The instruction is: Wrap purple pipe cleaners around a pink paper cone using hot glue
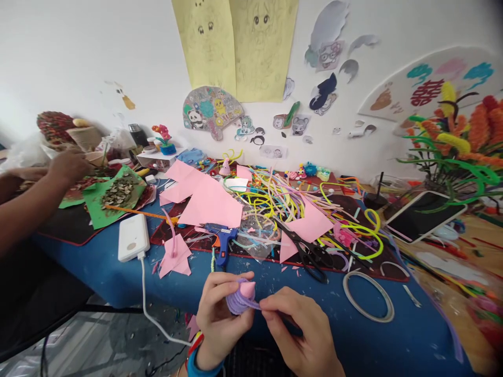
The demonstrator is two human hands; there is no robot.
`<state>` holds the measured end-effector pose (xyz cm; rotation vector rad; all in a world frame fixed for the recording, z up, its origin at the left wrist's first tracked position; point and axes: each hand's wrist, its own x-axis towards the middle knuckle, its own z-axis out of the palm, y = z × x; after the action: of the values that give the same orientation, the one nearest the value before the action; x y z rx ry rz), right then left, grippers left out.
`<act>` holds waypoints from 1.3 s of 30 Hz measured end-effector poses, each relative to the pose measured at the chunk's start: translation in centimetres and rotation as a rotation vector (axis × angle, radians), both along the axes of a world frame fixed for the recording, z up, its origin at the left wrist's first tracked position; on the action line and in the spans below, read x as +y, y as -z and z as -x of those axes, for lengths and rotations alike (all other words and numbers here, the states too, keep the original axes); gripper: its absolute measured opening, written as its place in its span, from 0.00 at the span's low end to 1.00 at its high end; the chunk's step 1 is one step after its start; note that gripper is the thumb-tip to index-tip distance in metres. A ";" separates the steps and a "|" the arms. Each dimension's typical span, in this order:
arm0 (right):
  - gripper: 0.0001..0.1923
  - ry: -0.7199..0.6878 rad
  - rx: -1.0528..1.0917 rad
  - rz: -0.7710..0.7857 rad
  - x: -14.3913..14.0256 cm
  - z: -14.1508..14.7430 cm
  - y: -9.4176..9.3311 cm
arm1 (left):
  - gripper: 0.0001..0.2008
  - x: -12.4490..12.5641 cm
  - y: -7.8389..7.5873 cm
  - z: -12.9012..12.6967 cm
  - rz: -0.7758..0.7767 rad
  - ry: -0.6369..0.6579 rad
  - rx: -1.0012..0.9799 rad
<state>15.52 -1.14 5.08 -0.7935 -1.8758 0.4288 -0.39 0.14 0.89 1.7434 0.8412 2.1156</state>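
Note:
My left hand (223, 309) is closed around a small pink paper cone (247, 289) whose tip shows at the top. A purple pipe cleaner (237, 302) is wound in rings around the cone. The strand's loose end runs to the right, where my right hand (301, 327) pinches it between thumb and fingertips. Both hands are in front of the table's near edge. Just beyond them on the table lie a blue glue gun (223, 243) and black-handled scissors (310, 254).
Pink foam or paper sheets (212, 201) and a tangle of pipe cleaners (271, 201) cover the mat. A roll of tape (368, 296) lies at right, a white power bank (133, 237) with cable at left. Another person's hands (70, 165) work at far left. A tablet (424, 214) leans right.

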 end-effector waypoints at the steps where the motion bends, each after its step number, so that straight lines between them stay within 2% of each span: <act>1: 0.06 0.001 0.006 -0.001 0.1 0.1 -0.1 | 0.19 0.0 -0.1 -0.1 0.010 0.033 -0.023; 8: 0.04 0.031 0.060 -0.002 0.4 0.7 -0.3 | 0.16 0.0 -0.4 -0.8 0.111 0.302 -0.223; 12: 0.05 0.040 0.134 0.053 0.2 0.6 -0.3 | 0.16 -0.3 -0.1 -0.9 0.195 0.469 -0.302; 18: 0.07 -0.023 0.152 0.110 0.1 0.4 -0.5 | 0.18 -0.4 0.6 -0.5 0.312 0.678 -0.365; 24: 0.06 -0.013 0.170 0.080 0.1 0.2 -1.0 | 0.18 -0.4 1.0 -0.2 0.322 0.852 -0.419; 29: 0.08 -0.103 0.166 0.167 0.0 -0.2 -1.7 | 0.20 -0.1 1.6 -0.1 0.328 0.928 -0.450; 35: 0.08 -0.161 0.173 0.286 -0.1 -0.4 -2.5 | 0.22 0.2 2.7 -0.2 0.336 1.108 -0.466; 39: 0.09 -0.218 0.154 0.346 0.0 -0.6 -2.7 | 0.21 0.4 2.7 -0.2 0.351 1.221 -0.505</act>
<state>16.11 -1.11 7.78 -0.7580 -1.7724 0.9440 -0.21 0.54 -1.86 0.9824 -0.0624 1.3073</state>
